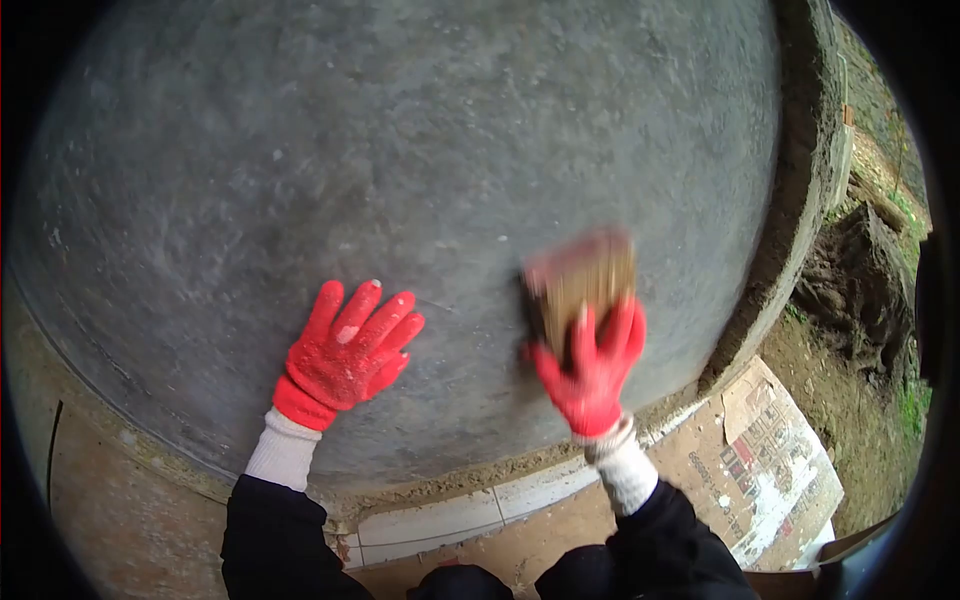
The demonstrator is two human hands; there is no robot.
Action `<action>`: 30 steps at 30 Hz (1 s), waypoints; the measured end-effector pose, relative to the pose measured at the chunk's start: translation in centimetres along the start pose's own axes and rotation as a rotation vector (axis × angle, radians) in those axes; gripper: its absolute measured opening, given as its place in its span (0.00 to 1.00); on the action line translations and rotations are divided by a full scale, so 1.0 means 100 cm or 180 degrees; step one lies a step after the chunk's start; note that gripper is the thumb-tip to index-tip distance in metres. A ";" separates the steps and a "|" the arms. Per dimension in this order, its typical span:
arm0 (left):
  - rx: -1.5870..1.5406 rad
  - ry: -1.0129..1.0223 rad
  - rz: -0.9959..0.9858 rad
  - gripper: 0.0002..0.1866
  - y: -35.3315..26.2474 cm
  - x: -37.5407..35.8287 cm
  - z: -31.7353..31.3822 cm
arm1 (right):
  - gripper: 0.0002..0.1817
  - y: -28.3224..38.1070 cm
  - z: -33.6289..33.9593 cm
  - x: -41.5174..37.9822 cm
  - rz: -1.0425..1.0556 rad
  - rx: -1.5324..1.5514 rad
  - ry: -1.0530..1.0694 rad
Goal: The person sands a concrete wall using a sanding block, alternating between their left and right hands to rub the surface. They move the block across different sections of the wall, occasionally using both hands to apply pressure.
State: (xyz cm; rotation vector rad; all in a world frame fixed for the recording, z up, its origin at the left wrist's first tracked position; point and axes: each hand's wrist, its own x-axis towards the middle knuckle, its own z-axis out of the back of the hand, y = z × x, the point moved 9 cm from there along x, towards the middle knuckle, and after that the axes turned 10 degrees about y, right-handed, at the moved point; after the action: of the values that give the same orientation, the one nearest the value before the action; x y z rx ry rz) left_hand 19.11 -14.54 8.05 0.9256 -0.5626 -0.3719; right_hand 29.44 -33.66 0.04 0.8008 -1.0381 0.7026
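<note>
Both my hands wear red coated gloves with white knit cuffs. My left hand [348,355] lies flat on the grey cement surface [380,160], its fingers stretched out and holding nothing. To its right, my right hand [596,370] grips a brown, rectangular block [584,270] with a streaked top and a reddish far edge. The block looks like wood, but motion blur keeps me from telling its exact kind. Its underside is hidden against the cement. My right fingers lie over the block's near end, with the thumb at its left side.
A rough raised mortar edge [800,190] runs down the right side of the cement. White tiles [435,522] border its near side, close to my knees. Stained printed cardboard [775,460] lies at the lower right. Beyond it are soil and a dark crumpled sheet [862,285].
</note>
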 end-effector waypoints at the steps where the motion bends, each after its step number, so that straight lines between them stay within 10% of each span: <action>1: 0.0022 0.0014 0.0014 0.25 0.000 -0.001 0.000 | 0.40 -0.010 -0.022 -0.062 -0.0027 -0.0106 0.0100; 6: 0.0104 -0.0031 0.0076 0.26 0.002 -0.001 0.002 | 0.39 -0.028 -0.081 -0.230 0.0522 0.0396 0.0945; 15: -0.0329 -0.0055 0.0166 0.24 0.005 -0.005 0.011 | 0.40 0.079 0.017 0.084 0.0374 0.0174 -0.0031; 23: -0.1211 -0.0774 0.1292 0.21 -0.059 -0.088 0.027 | 0.33 0.022 -0.090 -0.237 0.0601 0.0438 0.1433; 30: -0.1971 -0.0310 0.1826 0.23 -0.092 -0.135 0.023 | 0.34 0.115 -0.022 0.009 0.0580 0.0466 0.0476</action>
State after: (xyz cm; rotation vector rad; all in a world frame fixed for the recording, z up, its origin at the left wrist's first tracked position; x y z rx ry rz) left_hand 6.41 -14.01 -2.48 0.1313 -0.7183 -0.0554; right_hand 21.40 -25.55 2.98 0.7723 -0.9388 0.9884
